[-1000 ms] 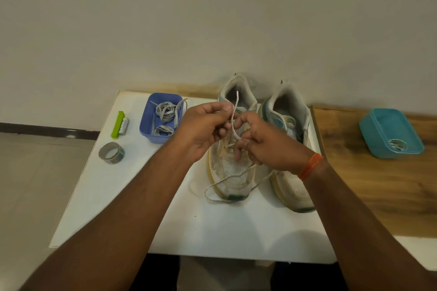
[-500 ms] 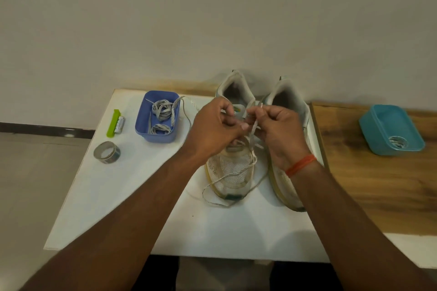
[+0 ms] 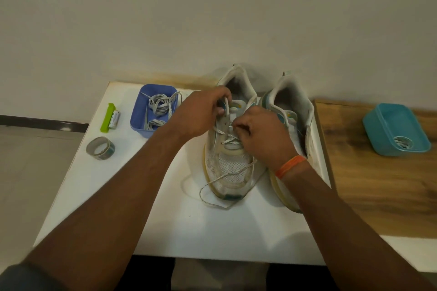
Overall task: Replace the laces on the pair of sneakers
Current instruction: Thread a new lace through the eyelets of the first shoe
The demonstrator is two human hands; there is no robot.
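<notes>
Up close, a loose tail of speckled white shoelace [image 3: 227, 175] trails off the toe of the left worn white mesh sneaker [image 3: 228, 168] and loops onto the white worktop [image 3: 146, 208], where the pair stands side by side, toes toward the camera. Just beyond, both hands work the eyelets at mid-shoe: the left hand [image 3: 201, 114] pinches a raised stretch of the lace between thumb and curled fingers, while the right hand [image 3: 262, 134], an orange band [image 3: 290, 169] at its wrist, has its fingers curled tight at the crossings, apparently nipping the other strand, though the grip itself is hidden. Lacing of this shoe looks partly done, with upper eyelets unthreaded; the next move likely calls for feeding the held end through the next hole and drawing slack from the toe. The right white sneaker [image 3: 295, 111] appears unlaced. Farther back sit a grey tape roll [image 3: 100, 148], a green clip [image 3: 107, 117], a blue plastic tub of laces [image 3: 155, 111] and, apart on the wooden surface [image 3: 383, 186], a teal tub [image 3: 395, 129].
</notes>
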